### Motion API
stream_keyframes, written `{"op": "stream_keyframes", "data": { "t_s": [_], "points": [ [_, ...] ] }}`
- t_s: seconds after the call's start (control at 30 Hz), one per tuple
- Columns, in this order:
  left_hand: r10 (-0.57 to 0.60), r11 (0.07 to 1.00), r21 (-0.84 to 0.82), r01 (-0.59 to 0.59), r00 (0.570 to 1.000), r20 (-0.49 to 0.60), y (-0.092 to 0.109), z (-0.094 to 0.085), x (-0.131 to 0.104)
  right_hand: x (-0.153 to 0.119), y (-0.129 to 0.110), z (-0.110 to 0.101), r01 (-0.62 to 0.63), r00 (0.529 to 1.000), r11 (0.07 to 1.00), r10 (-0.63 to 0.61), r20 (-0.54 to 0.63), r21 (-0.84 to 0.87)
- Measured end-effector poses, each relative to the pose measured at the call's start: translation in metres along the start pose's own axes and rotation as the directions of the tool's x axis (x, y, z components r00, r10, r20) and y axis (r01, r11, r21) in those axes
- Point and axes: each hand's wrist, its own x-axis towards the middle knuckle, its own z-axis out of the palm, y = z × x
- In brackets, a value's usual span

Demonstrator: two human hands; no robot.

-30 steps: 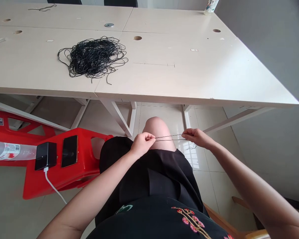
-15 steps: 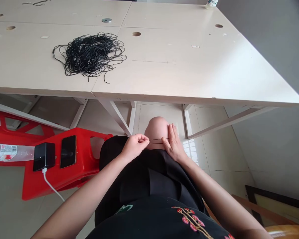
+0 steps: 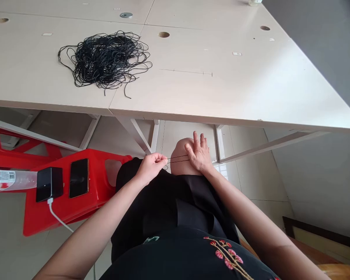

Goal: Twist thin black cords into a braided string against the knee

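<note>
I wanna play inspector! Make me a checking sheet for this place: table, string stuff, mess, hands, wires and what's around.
Surface: pale table, with round holes and a metal disc.
String things: thin black cord in two strands between the hands; tangled black heap on the table.
Clutter: black box and phone on a red stool; bottle beside the box, partly out of view.
Grip: left hand pinches the cord; right hand lies spread at the knee.
Cables: white cable plugged into the box.
Surroundings: tiled floor, grey wall.
</note>
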Motion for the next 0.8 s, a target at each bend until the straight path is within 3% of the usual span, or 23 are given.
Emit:
{"op": "stream_keyframes", "data": {
  "t_s": [0.17,0.37,0.63,0.8],
  "points": [
    [0.017,1.000,-0.023,-0.017,1.000,0.015,-0.002,-0.004,0.017,0.025,-0.005,-0.001,-0.013,1.000,0.996,0.012,-0.012,-0.083],
    [0.008,0.998,-0.057,-0.006,0.999,0.033,-0.008,-0.007,0.039,0.037,-0.004,0.000,-0.011,0.998,0.994,0.017,0.053,-0.113],
    [-0.032,0.996,-0.076,0.035,0.998,0.052,0.007,-0.006,0.056,0.070,-0.007,-0.001,-0.138,0.970,0.985,0.156,0.186,-0.104],
    [-0.043,0.996,-0.073,0.047,0.997,0.063,0.009,-0.006,0.063,0.085,-0.007,0.001,-0.141,0.959,0.980,0.170,0.228,-0.139]
  ]
}}
